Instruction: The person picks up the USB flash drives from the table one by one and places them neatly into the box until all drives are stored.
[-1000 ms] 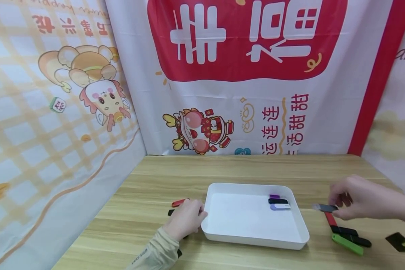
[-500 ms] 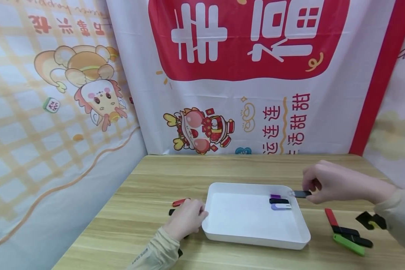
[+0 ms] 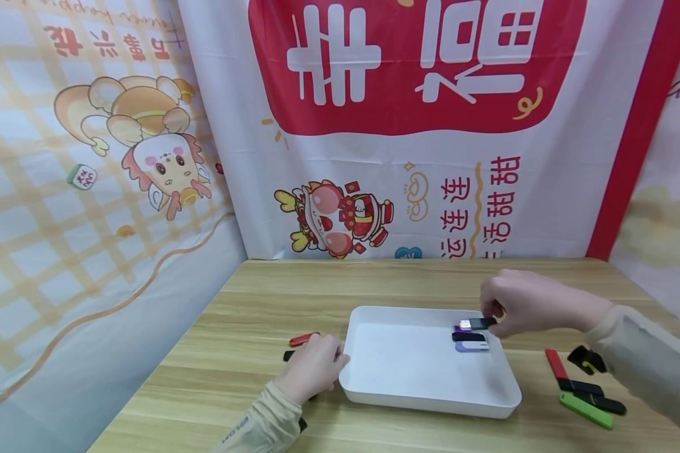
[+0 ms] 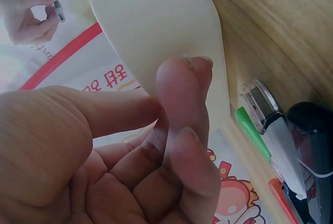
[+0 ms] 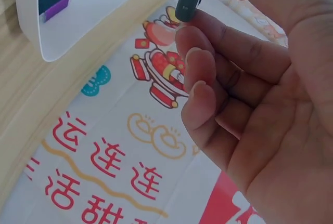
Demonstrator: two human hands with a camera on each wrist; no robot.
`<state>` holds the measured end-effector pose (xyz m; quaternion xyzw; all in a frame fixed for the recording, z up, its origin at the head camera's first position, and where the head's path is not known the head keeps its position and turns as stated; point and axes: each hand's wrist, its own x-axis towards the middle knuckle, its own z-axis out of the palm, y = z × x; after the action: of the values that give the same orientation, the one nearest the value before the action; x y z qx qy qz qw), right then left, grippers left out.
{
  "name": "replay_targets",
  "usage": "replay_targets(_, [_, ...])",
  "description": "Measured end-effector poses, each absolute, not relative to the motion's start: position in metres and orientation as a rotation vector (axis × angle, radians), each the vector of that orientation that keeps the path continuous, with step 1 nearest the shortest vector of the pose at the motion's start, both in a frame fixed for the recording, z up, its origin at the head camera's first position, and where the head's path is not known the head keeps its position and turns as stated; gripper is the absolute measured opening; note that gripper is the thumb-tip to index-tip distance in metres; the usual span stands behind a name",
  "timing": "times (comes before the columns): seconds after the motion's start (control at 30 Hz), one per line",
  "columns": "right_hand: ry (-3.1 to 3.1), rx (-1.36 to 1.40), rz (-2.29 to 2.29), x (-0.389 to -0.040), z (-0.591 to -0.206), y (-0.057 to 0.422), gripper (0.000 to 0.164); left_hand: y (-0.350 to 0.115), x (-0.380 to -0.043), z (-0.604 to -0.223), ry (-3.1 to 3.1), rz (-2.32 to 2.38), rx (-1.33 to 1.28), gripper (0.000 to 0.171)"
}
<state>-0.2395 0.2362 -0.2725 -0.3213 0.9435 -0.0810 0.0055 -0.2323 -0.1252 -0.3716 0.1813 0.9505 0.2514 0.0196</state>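
USB stick (image 3: 478, 323) now leftward, in right hand (image 3: 527, 303)

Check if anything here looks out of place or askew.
Yes: the left cartoon hangs upside down and the back cartoon sideways. Also, the sticks right of the white tray lie jumbled, unlike the neat row inside.

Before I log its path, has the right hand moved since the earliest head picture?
Yes. In the head view, the right hand has moved leftward, from right of the white tray to its far right corner, holding a dark USB stick.
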Motion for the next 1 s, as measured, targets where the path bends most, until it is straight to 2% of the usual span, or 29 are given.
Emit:
replay_targets(0.6, [2.990, -0.964, 0.060, -0.256, -0.315, 0.216, 0.032, -0.126, -0.233, -0.372, 2.944, 0.786, 0.576, 0.021])
replay_targets(1.0, [2.972, -0.959, 0.089, -0.262, -0.342, 0.218, 0.033, -0.125, -0.233, -0.373, 2.947, 0.779, 0.575, 0.019])
